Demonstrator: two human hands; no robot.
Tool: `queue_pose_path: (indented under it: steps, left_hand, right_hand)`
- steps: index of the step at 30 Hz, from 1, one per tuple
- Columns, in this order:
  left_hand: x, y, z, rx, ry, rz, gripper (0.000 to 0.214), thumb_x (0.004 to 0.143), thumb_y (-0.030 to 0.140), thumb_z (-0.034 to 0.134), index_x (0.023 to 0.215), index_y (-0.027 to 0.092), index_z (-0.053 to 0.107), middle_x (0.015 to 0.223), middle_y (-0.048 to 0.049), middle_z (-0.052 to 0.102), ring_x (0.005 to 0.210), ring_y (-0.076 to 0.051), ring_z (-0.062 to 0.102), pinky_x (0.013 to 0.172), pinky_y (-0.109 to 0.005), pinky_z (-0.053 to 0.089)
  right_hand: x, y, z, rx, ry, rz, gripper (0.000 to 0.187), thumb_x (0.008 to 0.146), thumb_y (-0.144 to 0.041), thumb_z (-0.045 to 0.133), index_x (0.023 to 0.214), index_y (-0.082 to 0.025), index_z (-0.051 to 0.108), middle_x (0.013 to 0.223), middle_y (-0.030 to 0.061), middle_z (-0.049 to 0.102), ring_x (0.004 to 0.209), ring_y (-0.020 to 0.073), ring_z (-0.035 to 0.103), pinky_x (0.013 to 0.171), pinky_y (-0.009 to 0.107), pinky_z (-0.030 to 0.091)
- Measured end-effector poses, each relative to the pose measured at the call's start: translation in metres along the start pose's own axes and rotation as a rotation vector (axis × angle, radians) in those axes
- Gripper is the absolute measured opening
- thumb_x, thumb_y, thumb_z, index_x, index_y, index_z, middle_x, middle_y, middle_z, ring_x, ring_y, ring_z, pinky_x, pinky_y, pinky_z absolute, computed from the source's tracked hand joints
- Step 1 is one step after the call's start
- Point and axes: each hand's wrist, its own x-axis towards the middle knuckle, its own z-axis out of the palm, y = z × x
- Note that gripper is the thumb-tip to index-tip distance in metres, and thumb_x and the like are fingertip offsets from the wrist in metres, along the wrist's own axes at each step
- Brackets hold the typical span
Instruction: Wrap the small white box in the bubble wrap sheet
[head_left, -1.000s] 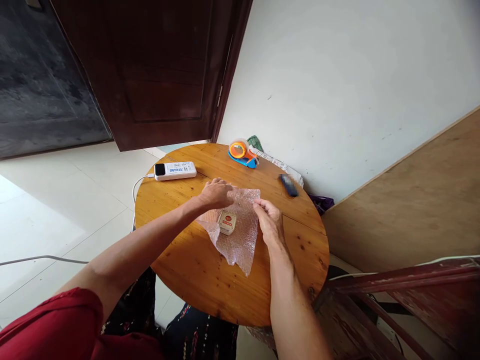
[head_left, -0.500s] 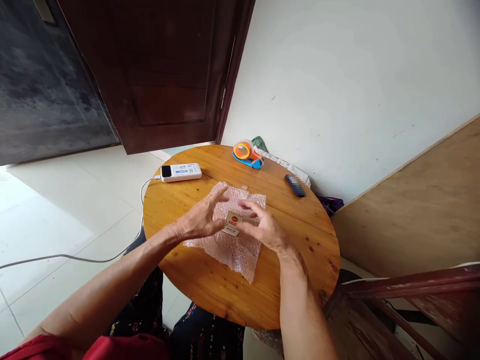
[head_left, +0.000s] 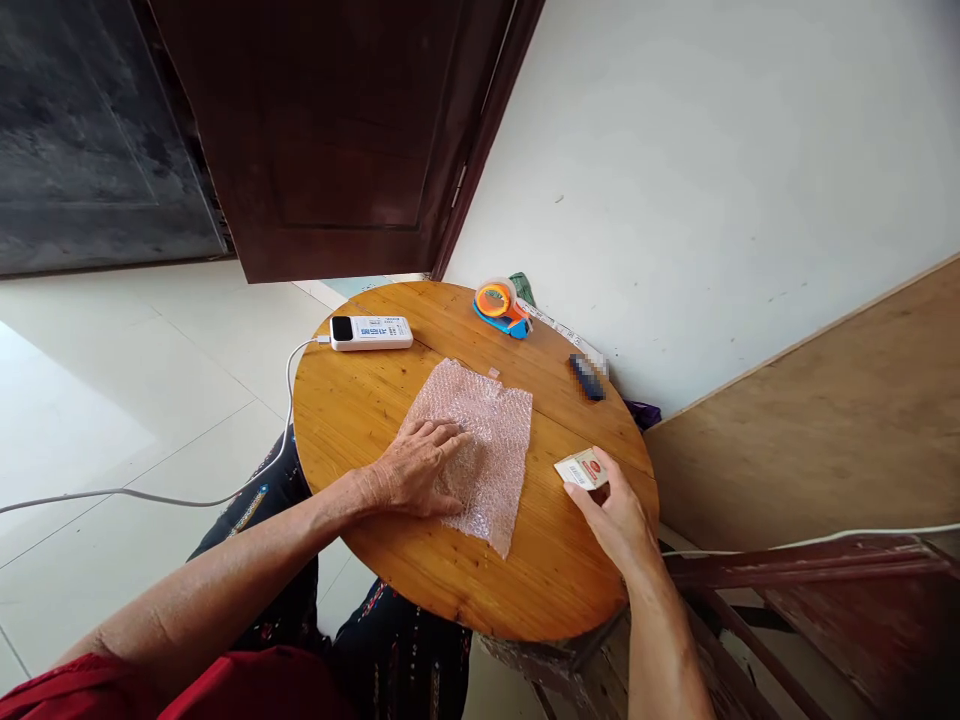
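Observation:
A sheet of bubble wrap point(head_left: 487, 420) lies spread on the round wooden table point(head_left: 420, 590). My left hand point(head_left: 420, 467) rests flat on its near left part, fingers stretched out. My right hand point(head_left: 619, 515) is at the table's right edge, its fingers pinched on a small white and tan box point(head_left: 581, 468) with a red mark. The box is held just off the wrap, to its right.
A white power bank point(head_left: 371, 332) with a cable trailing to the floor lies at the table's far left. An orange and blue tape dispenser point(head_left: 501, 306) and a small dark object point(head_left: 586, 378) sit at the back. A wall, a dark door and wooden boards surround the table.
My right hand lifted the small box off the bubble wrap and carried it to the right edge. My left hand came down flat on the wrap.

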Motion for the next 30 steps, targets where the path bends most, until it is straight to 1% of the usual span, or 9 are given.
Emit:
queue_pose_path:
  steps: [3, 6, 7, 9, 12, 16, 22, 27, 30]
  left_hand:
    - [0.0, -0.001, 0.001, 0.009, 0.016, -0.003, 0.092, 0.068, 0.055, 0.075, 0.145, 0.015, 0.042, 0.148, -0.017, 0.047, 0.14, -0.035, 0.039, 0.117, -0.05, 0.028]
    - [0.001, 0.0, 0.001, 0.009, -0.005, -0.01, 0.093, 0.068, 0.055, 0.075, 0.145, 0.014, 0.042, 0.148, -0.0173, 0.047, 0.14, -0.035, 0.039, 0.117, -0.051, 0.028]
    - [0.001, 0.001, 0.0, 0.01, -0.013, -0.013, 0.093, 0.068, 0.055, 0.075, 0.145, 0.015, 0.042, 0.149, -0.0171, 0.047, 0.14, -0.035, 0.039, 0.117, -0.051, 0.028]
    - [0.002, 0.001, 0.0, 0.02, -0.02, -0.024, 0.094, 0.068, 0.056, 0.075, 0.146, 0.015, 0.041, 0.15, -0.0173, 0.046, 0.141, -0.035, 0.038, 0.117, -0.051, 0.028]
    - [0.003, -0.001, -0.003, 0.034, -0.034, -0.021, 0.095, 0.068, 0.057, 0.075, 0.146, 0.016, 0.04, 0.15, -0.0167, 0.045, 0.141, -0.034, 0.038, 0.117, -0.051, 0.028]
    - [-0.001, -0.015, -0.016, 0.081, -0.074, 0.01, 0.094, 0.065, 0.062, 0.075, 0.143, 0.02, 0.044, 0.151, -0.0149, 0.044, 0.142, -0.035, 0.035, 0.118, -0.052, 0.024]
    - [-0.013, -0.026, -0.031, 0.108, -0.122, -0.021, 0.087, 0.068, 0.063, 0.072, 0.14, 0.02, 0.049, 0.154, -0.0163, 0.04, 0.144, -0.038, 0.031, 0.118, -0.058, 0.018]
    - [-0.026, 0.007, -0.027, 0.171, -0.084, -0.047, 0.067, 0.075, 0.051, 0.072, 0.132, 0.019, 0.057, 0.149, -0.0188, 0.046, 0.143, -0.04, 0.032, 0.116, -0.064, 0.019]
    - [-0.034, 0.037, -0.02, 0.129, -0.057, 0.068, 0.065, 0.078, 0.052, 0.07, 0.135, 0.024, 0.054, 0.153, -0.0141, 0.043, 0.145, -0.038, 0.03, 0.118, -0.063, 0.017]
  right_hand:
    - [-0.015, -0.005, 0.003, -0.029, 0.164, -0.081, 0.071, 0.08, -0.053, 0.061, 0.141, -0.018, 0.048, 0.14, 0.0182, 0.055, 0.127, 0.0359, 0.053, 0.104, 0.054, 0.043]
    - [-0.027, -0.05, 0.001, 0.035, 0.374, -0.284, 0.044, 0.089, -0.044, 0.055, 0.125, -0.018, 0.061, 0.127, 0.0161, 0.064, 0.12, 0.0316, 0.059, 0.104, 0.051, 0.045]
    - [-0.03, -0.069, 0.002, 0.08, 0.37, -0.372, 0.036, 0.092, -0.038, 0.053, 0.12, -0.02, 0.064, 0.123, 0.0141, 0.066, 0.116, 0.0284, 0.061, 0.103, 0.048, 0.047]
    - [-0.032, -0.1, 0.01, 0.106, 0.188, -0.552, 0.028, 0.094, -0.03, 0.051, 0.117, -0.023, 0.065, 0.12, 0.0103, 0.068, 0.114, 0.0248, 0.062, 0.103, 0.044, 0.048]
    - [-0.032, -0.123, 0.035, 0.028, -0.081, -0.634, 0.037, 0.092, -0.025, 0.051, 0.127, -0.021, 0.061, 0.133, 0.0109, 0.062, 0.123, 0.027, 0.058, 0.105, 0.047, 0.047]
    - [-0.03, -0.108, 0.06, -0.044, -0.137, -0.549, 0.043, 0.092, -0.03, 0.051, 0.132, -0.018, 0.057, 0.139, 0.0148, 0.058, 0.127, 0.0323, 0.054, 0.105, 0.055, 0.044]
    - [-0.034, -0.094, 0.063, 0.069, -0.13, -0.545, 0.043, 0.092, -0.035, 0.051, 0.132, -0.019, 0.058, 0.142, 0.014, 0.055, 0.132, 0.0292, 0.051, 0.109, 0.052, 0.042]
    - [-0.034, -0.097, 0.038, 0.118, 0.086, -0.522, 0.026, 0.093, -0.036, 0.052, 0.109, -0.024, 0.069, 0.126, 0.0101, 0.066, 0.125, 0.0272, 0.056, 0.108, 0.049, 0.042]
    - [-0.028, -0.076, 0.014, 0.047, 0.297, -0.346, 0.035, 0.089, -0.042, 0.055, 0.117, -0.023, 0.066, 0.136, 0.013, 0.059, 0.129, 0.0314, 0.052, 0.108, 0.054, 0.039]
